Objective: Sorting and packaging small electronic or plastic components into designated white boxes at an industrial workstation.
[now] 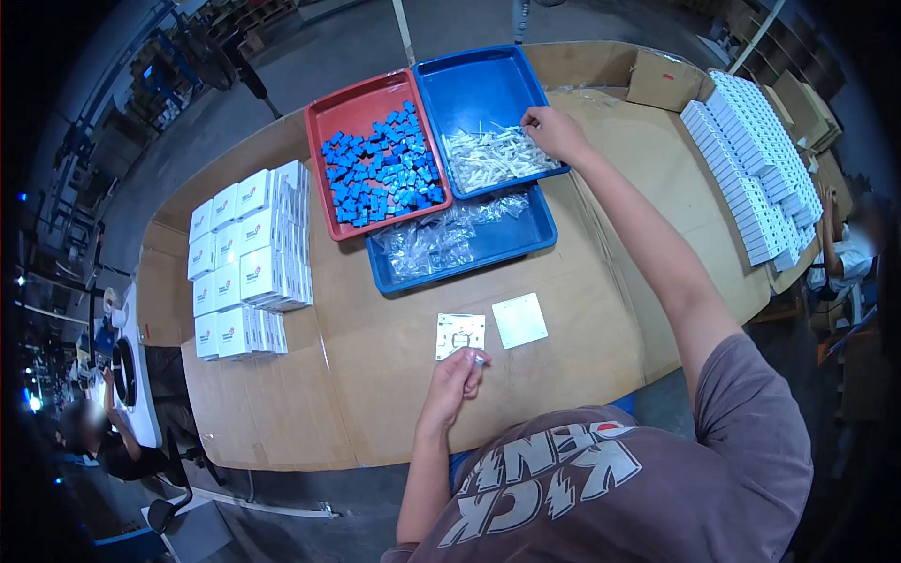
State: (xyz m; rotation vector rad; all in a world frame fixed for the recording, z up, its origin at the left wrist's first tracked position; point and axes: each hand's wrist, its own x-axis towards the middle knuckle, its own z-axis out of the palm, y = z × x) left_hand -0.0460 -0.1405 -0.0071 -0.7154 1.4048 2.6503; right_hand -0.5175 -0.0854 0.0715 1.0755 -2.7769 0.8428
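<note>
My left hand is closed in a pinch at the near edge of a white square plate with a dark outline at its centre. A small pale piece, too small to name, shows at the fingertips. Beside that plate lies a second, plain white square plate. My right arm reaches far forward, and my right hand is over the right side of a blue tray. Its fingers are curled together at a heap of small white parts; whatever they hold is hidden.
A red tray of small blue blocks stands left of the blue tray. Beneath both, another blue tray holds clear plastic bags. White boxes are stacked at left, more white cartons at right. Other people sit at both sides.
</note>
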